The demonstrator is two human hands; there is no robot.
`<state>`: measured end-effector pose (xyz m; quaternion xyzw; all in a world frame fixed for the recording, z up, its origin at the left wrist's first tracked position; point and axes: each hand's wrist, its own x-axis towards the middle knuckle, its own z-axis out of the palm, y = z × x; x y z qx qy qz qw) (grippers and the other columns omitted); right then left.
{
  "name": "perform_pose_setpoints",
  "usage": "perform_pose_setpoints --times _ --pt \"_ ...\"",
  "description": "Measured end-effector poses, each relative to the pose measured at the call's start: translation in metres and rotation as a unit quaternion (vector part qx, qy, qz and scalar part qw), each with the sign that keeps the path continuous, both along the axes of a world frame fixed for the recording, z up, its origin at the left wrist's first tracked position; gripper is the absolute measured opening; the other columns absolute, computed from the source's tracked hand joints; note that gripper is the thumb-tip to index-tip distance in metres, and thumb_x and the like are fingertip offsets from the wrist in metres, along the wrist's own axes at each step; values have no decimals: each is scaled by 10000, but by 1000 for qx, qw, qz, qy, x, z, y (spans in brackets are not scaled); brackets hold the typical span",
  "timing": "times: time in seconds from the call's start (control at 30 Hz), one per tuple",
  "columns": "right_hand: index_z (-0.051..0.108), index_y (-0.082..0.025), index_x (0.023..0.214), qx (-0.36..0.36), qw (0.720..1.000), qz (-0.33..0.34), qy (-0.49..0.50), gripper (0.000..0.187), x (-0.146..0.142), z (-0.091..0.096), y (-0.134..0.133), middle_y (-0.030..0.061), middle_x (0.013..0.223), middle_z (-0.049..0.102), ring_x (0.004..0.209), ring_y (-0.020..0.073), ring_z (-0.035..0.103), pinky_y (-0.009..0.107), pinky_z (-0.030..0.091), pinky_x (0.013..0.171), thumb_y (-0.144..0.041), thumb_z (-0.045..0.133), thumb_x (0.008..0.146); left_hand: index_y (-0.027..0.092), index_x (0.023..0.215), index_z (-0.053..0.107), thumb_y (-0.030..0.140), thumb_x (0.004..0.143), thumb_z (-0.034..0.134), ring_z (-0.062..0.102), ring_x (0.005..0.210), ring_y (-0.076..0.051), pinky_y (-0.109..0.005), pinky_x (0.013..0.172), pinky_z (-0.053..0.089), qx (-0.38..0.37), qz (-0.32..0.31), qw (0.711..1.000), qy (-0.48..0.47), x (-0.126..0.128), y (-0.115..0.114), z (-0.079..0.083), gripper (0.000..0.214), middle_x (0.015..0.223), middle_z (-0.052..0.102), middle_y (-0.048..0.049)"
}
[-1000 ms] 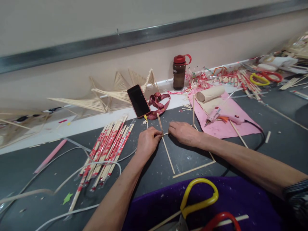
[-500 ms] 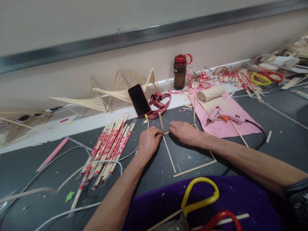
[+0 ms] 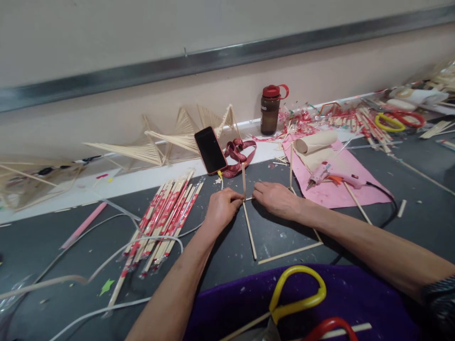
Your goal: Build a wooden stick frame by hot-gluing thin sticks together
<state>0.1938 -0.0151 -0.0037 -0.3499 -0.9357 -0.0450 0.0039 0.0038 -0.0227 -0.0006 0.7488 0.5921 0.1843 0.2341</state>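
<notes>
A square outline of thin wooden chopsticks lies on the dark table, its front chopstick [image 3: 289, 253] apart from the left side chopstick [image 3: 250, 231] at the near left corner. My left hand [image 3: 223, 208] pinches the far left corner, where an upright chopstick [image 3: 243, 177] stands. Curled over the back chopstick [image 3: 249, 199] are the fingers of my right hand [image 3: 275, 199], holding it down; their tips are partly hidden. Another upright chopstick [image 3: 291, 166] rises at the far right corner, behind my right hand.
Right of the outline, a pink glue gun [image 3: 322, 174] lies on a pink sheet [image 3: 355, 194]. Wrapped chopsticks [image 3: 163, 222] and a white cable [image 3: 131, 239] are at left. A phone [image 3: 210, 150], bottle [image 3: 270, 111] and stick model [image 3: 174, 139] stand behind. Scissors [image 3: 298, 312] lie on purple cloth [image 3: 220, 303] in front.
The near end of the left side chopstick has swung slightly left, widening its gap from the front chopstick. Both hands keep their holds; the whole view has shifted a little.
</notes>
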Motion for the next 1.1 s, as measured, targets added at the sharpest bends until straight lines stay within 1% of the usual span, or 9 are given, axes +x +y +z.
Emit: perform_pose_setpoints --times 0.13,0.27,0.37,0.47,0.57,0.63,0.77,0.9,1.1 --pt "591 -126 979 1 1000 -3 -1 177 1 3 -3 95 925 562 825 200 550 300 424 664 -135 437 892 209 929 721 214 792 531 574 488 -74 -212 527 487 -40 11 999 -29 -4 0 1 234 843 686 -5" --pt "607 -126 951 -3 1000 -4 13 168 3 3 -4 94 910 573 811 188 550 288 417 661 -136 452 888 203 939 716 207 785 526 576 505 -70 -209 547 493 -55 19 997 -40 -5 -1 2 245 867 675 -12" --pt "612 -138 993 -11 997 -30 73 204 5 2 -4 90 929 584 796 174 554 275 409 653 -143 431 899 212 900 723 204 778 536 568 531 -72 -210 571 484 -42 16 999 -26 -4 -1 1 223 869 669 -9" --pt "603 -161 1080 -49 976 -46 207 241 4 2 -4 76 960 594 822 156 557 255 411 683 -182 435 909 219 871 728 198 770 548 569 566 -82 -211 591 467 -25 8 1000 -10 -3 -1 1 207 836 667 -3" --pt "572 -184 1166 -125 938 -16 323 301 -1 3 -4 40 934 612 834 133 551 234 409 730 -182 514 871 225 851 732 189 762 557 580 604 -95 -218 618 451 -12 -3 1000 8 -2 -1 2 199 823 670 2" --pt "560 -199 1195 -162 921 5 354 353 -5 3 -5 21 912 623 840 131 547 238 405 751 -154 544 846 225 832 735 179 755 564 589 637 -107 -226 642 443 -2 -3 1000 21 -1 -1 3 194 804 672 2" --pt "591 -191 1148 -190 911 6 366 311 -9 4 -5 28 936 635 864 136 548 257 403 778 -141 534 846 217 815 736 176 755 573 605 725 -130 -236 687 428 16 -12 999 31 0 -1 3 179 801 674 -6" --pt "604 -169 1107 -165 927 -20 337 262 -4 4 -1 36 927 630 843 130 555 242 398 751 -163 515 860 226 860 732 196 774 568 602 743 -129 -231 687 424 10 -17 999 26 0 -2 2 188 827 673 -5" --pt "653 -200 995 -34 985 -86 143 239 2 1 1 62 925 596 793 164 546 257 342 613 -219 432 908 231 860 732 205 774 576 603 765 -133 -241 714 429 6 -12 999 36 1 -3 5 180 852 676 0"
